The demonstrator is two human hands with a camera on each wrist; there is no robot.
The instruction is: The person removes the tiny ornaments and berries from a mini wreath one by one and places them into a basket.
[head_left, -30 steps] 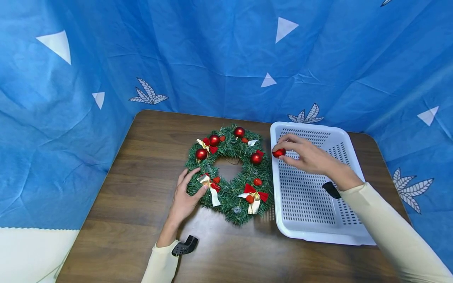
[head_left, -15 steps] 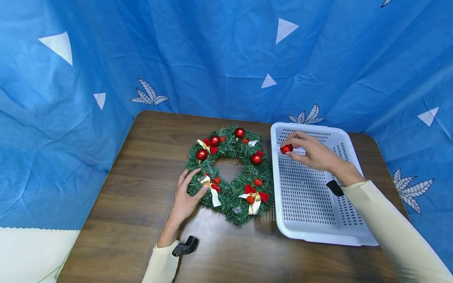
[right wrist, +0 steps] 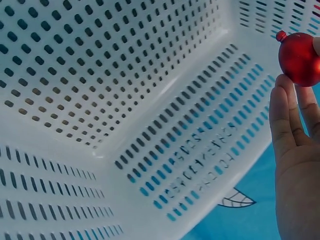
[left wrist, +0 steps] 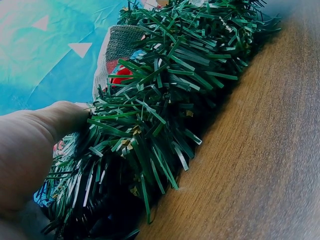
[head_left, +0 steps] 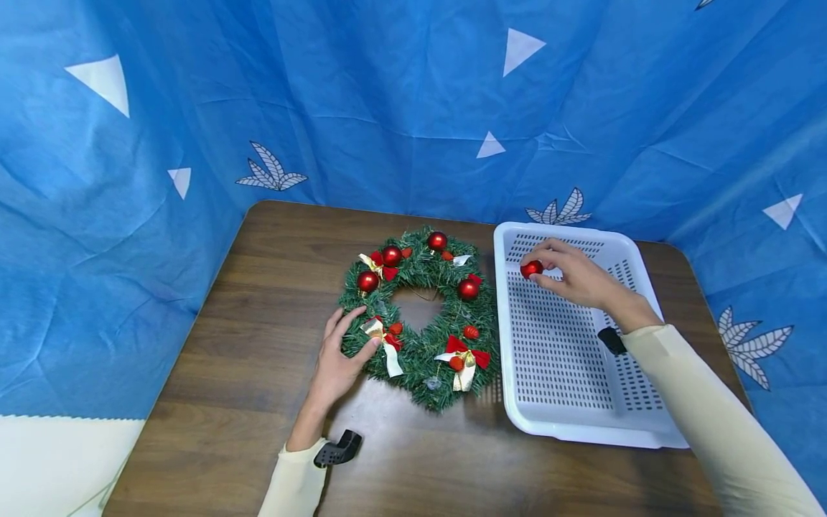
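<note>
A green Christmas wreath (head_left: 413, 380) lies on the wooden table, trimmed with several red baubles, red berry-like pieces and red-and-gold bows. My left hand (head_left: 337, 362) grips its lower left side, with the thumb beside a white-and-gold ribbon (head_left: 391, 359). In the left wrist view, that thumb presses into the green tinsel (left wrist: 150, 115). Over the far left part of a white basket (head_left: 562, 431), my right hand (head_left: 575, 278) pinches a shiny red bauble (head_left: 531, 269) in its fingertips. The right wrist view shows this bauble (right wrist: 296, 60), with its small cap, above the basket's slotted wall.
The perforated basket stands right of the wreath, its raised rim (head_left: 505, 345) close to the wreath's edge. The wooden table (head_left: 258, 301) extends left and in front. Blue patterned cloth (head_left: 413, 108) hangs behind and along both sides.
My right hand has carried the red bauble right and slightly away from me, from the basket's left rim to over its inside. The left hand and wreath stay put.
</note>
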